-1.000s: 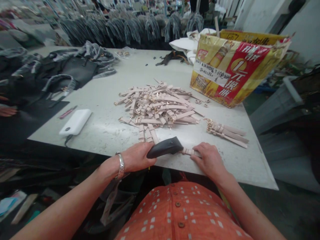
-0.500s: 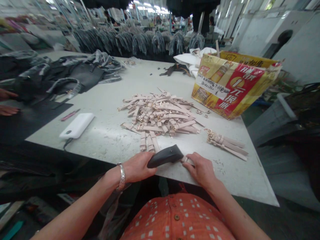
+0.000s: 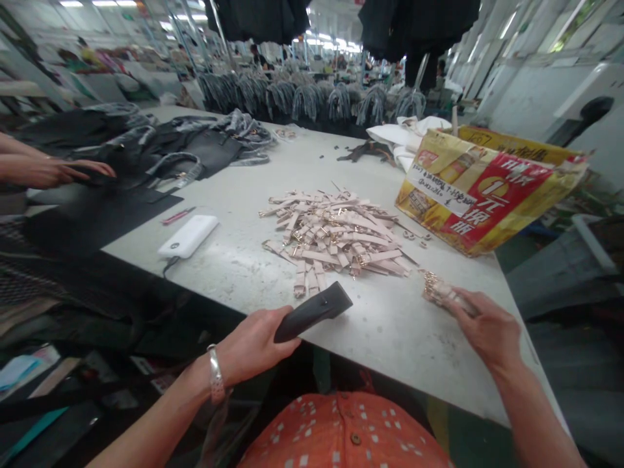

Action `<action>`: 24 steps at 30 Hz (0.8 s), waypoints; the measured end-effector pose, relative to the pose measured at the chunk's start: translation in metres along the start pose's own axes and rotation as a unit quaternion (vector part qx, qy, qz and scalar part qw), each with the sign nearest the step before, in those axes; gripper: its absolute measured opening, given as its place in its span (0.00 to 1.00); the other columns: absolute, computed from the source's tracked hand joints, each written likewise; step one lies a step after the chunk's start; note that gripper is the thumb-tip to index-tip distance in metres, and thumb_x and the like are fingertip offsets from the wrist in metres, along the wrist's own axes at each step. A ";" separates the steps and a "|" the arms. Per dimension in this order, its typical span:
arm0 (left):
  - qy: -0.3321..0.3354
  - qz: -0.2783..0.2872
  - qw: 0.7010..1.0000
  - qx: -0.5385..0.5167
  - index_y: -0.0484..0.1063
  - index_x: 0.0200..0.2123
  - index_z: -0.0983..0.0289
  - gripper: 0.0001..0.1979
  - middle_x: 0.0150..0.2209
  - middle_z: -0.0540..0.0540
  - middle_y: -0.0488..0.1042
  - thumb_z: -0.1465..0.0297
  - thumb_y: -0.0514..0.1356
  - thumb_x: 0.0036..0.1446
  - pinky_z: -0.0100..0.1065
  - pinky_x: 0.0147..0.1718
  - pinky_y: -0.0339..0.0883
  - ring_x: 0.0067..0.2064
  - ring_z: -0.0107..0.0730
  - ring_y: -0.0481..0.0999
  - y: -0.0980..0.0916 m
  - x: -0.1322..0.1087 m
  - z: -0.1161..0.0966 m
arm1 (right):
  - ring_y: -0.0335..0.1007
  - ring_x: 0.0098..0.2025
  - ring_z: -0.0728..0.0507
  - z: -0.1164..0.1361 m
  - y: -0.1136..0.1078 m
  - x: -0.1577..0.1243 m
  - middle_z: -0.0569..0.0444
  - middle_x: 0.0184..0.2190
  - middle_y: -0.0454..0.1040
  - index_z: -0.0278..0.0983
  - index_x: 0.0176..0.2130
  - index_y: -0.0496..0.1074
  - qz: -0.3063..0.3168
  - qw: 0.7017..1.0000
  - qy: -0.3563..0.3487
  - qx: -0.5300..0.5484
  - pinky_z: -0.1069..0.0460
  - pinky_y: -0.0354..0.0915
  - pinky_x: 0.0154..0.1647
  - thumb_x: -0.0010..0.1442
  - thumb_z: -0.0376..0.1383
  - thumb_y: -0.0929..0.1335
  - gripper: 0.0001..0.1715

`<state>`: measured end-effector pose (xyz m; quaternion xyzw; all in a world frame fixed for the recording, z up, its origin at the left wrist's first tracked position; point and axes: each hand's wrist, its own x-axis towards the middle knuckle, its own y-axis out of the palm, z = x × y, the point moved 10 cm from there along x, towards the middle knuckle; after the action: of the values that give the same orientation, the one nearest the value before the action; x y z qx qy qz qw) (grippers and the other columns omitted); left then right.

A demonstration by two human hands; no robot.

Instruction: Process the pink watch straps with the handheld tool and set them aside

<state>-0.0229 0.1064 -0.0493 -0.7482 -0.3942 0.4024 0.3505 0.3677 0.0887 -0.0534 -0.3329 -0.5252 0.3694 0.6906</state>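
Observation:
My left hand (image 3: 258, 341) is wrapped round a black wedge-shaped piece (image 3: 314, 312) with a wide flat end, held over the table's front edge; I cannot tell its exact kind. At the right, my right hand (image 3: 490, 328) has its fingers closed over a small bundle of beige buckle straps (image 3: 439, 291), hiding most of their length, while gold buckles show at the far end. Between the hands and farther back lies a loose heap of similar beige straps (image 3: 336, 234) with gold buckles. Several strap ends point from the heap toward the black piece.
A yellow and red carton (image 3: 487, 188) stands at the right, with small loose parts beside it. On the left are a white power bank (image 3: 189, 236) with a cable, a pink cutter (image 3: 178, 216) and black bags (image 3: 209, 146). Another person's hands (image 3: 73, 170) work at the far left.
My right hand has left the end of the black piece and moved right onto the strap bundle. My left hand still holds the black piece. The view has shifted left.

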 end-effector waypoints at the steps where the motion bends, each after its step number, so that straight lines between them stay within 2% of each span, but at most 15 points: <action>1: -0.007 -0.009 1.000 -0.007 0.67 0.31 0.61 0.10 0.26 0.49 0.71 0.61 0.52 0.51 0.28 0.26 0.58 0.28 0.30 0.70 -0.002 -0.003 0.005 | 0.70 0.37 0.38 -0.013 -0.004 0.005 0.49 0.37 0.74 0.40 0.44 0.73 -0.001 1.000 0.004 -0.018 0.46 0.63 0.34 0.53 0.53 0.65 0.25; 4: -0.029 -0.021 0.999 -0.024 0.67 0.32 0.61 0.10 0.25 0.48 0.71 0.62 0.51 0.51 0.28 0.27 0.58 0.28 0.30 0.71 -0.004 -0.010 0.019 | 0.67 0.42 0.35 -0.027 -0.014 0.017 0.46 0.40 0.72 0.39 0.41 0.74 -0.034 0.998 -0.004 -0.058 0.42 0.62 0.39 0.51 0.51 0.67 0.24; 6: -0.039 -0.022 0.999 -0.022 0.67 0.33 0.60 0.11 0.25 0.48 0.71 0.62 0.51 0.51 0.28 0.27 0.58 0.28 0.31 0.71 -0.002 -0.012 0.024 | 0.65 0.45 0.34 -0.012 -0.010 0.027 0.44 0.43 0.71 0.37 0.42 0.73 -0.052 0.997 -0.028 -0.041 0.39 0.60 0.43 0.51 0.48 0.67 0.22; 8: -0.042 -0.022 0.999 -0.014 0.67 0.33 0.60 0.11 0.25 0.48 0.71 0.61 0.52 0.51 0.28 0.27 0.58 0.29 0.31 0.71 0.001 -0.013 0.025 | 0.65 0.46 0.37 0.027 0.010 0.039 0.45 0.44 0.70 0.37 0.45 0.72 -0.012 0.995 -0.093 0.030 0.41 0.61 0.46 0.53 0.43 0.66 0.20; 11: -0.034 -0.015 0.999 -0.008 0.67 0.32 0.61 0.11 0.26 0.49 0.71 0.61 0.52 0.51 0.28 0.27 0.58 0.30 0.31 0.71 0.006 -0.013 0.018 | 0.63 0.48 0.40 0.099 0.043 0.058 0.47 0.45 0.70 0.38 0.49 0.68 0.065 0.969 -0.190 0.142 0.42 0.61 0.49 0.56 0.39 0.65 0.21; 13: -0.026 -0.013 1.000 -0.006 0.67 0.33 0.60 0.10 0.25 0.49 0.71 0.62 0.52 0.51 0.28 0.27 0.57 0.29 0.31 0.72 0.008 -0.014 0.013 | 0.64 0.47 0.41 0.133 0.059 0.071 0.47 0.46 0.69 0.39 0.47 0.69 0.099 0.955 -0.211 0.186 0.43 0.61 0.49 0.58 0.40 0.64 0.17; 15: -0.025 -0.016 1.000 -0.003 0.68 0.34 0.60 0.10 0.25 0.49 0.71 0.62 0.52 0.51 0.28 0.27 0.57 0.29 0.31 0.72 0.010 -0.016 0.011 | 0.65 0.46 0.43 0.155 0.069 0.080 0.48 0.47 0.68 0.37 0.47 0.67 0.122 0.946 -0.222 0.204 0.43 0.63 0.47 0.60 0.40 0.64 0.16; 19: -0.031 -0.022 0.999 0.004 0.67 0.35 0.60 0.11 0.27 0.50 0.72 0.61 0.53 0.51 0.29 0.29 0.58 0.31 0.33 0.73 0.014 -0.018 0.016 | 0.67 0.43 0.45 0.168 0.075 0.084 0.49 0.46 0.67 0.35 0.47 0.66 0.134 0.942 -0.230 0.206 0.45 0.66 0.43 0.62 0.41 0.63 0.16; 24: -0.024 -0.014 1.000 0.015 0.66 0.35 0.59 0.12 0.28 0.51 0.73 0.59 0.52 0.52 0.30 0.30 0.60 0.32 0.34 0.73 0.023 -0.014 0.023 | 0.66 0.38 0.45 0.168 0.068 0.065 0.51 0.35 0.71 0.38 0.40 0.72 0.152 0.939 -0.241 0.193 0.49 0.63 0.41 0.58 0.39 0.66 0.11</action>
<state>-0.0414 0.0885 -0.0740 -0.7274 -0.4065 0.4210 0.3582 0.2046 0.1915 -0.0417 -0.1705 -0.5375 0.6335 0.5298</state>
